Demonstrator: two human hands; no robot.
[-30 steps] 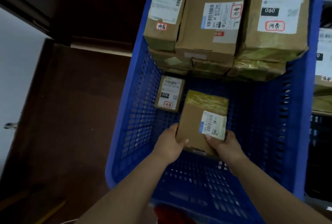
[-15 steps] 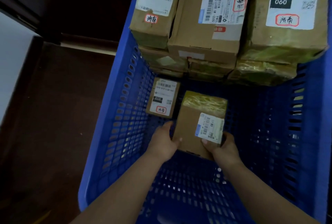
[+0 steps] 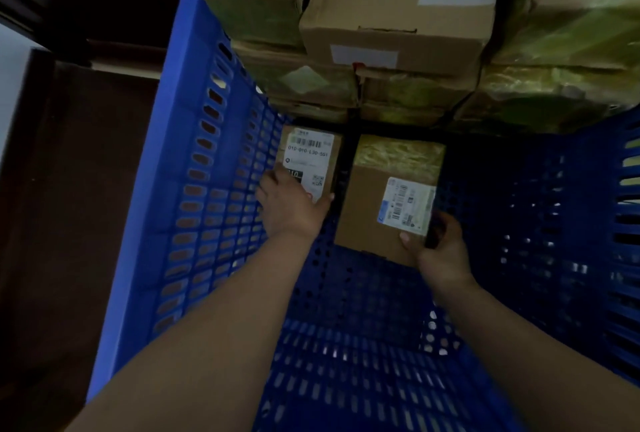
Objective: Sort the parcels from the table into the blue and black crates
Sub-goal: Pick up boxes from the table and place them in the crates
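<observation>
Both my arms reach deep into the blue crate (image 3: 194,223). A brown parcel (image 3: 374,203) with a white label and a taped top lies on the crate floor; my right hand (image 3: 438,251) grips its near right corner. Left of it lies a small parcel (image 3: 308,157) with a white barcode label, close to the crate's left wall. My left hand (image 3: 287,209) rests on its near end, fingers wrapped around the edges. Behind both, stacked cardboard parcels (image 3: 398,15) fill the crate's far end.
The crate's perforated floor (image 3: 363,345) is bare in the near half, and its right wall (image 3: 588,258) stands apart from my right hand. Dark brown flooring (image 3: 69,223) lies left of the crate.
My left hand has left the brown parcel and moved left onto the small labelled parcel. The brown parcel has gone down to the crate floor. My head has come closer to the crate.
</observation>
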